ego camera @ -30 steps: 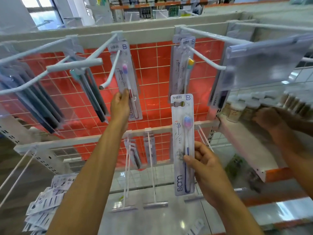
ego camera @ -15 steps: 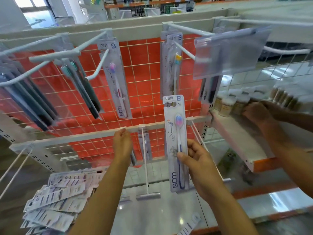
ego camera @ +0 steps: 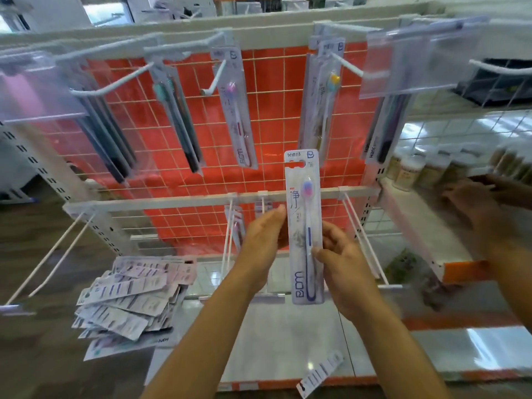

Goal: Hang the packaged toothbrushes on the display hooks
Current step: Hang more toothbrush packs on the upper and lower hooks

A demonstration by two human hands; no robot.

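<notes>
Two hands meet at one packaged toothbrush (ego camera: 304, 226) in the head view, held upright in front of the lower rail (ego camera: 172, 202) of the rack, its hang hole at the top and the pink-bristled head facing the camera. The right hand (ego camera: 342, 263) pinches the pack low on its right edge, thumb across the front and fingers behind. The left hand (ego camera: 263, 236) stands at the pack's left edge with fingers nearly straight and together, tips by the card; whether they press it I cannot tell. Behind the pack is a red grid panel (ego camera: 273, 125). From the top rail (ego camera: 273, 33) white display hooks jut forward; one empty hook (ego camera: 214, 77) sits left of centre, just beside a hanging pack (ego camera: 237, 116) with a pink brush, and a yellow-headed pack (ego camera: 324, 96) hangs right of centre. Darker packs hang toward the rail's left end, blurred. At the left end of the bottom shelf (ego camera: 288, 335) lies a pile of packs (ego camera: 129, 298), and a loose pack (ego camera: 319, 375) lies at its front edge. On the right, another person's hand (ego camera: 472, 198) reaches near jars (ego camera: 408, 171) on a neighbouring shelf.
</notes>
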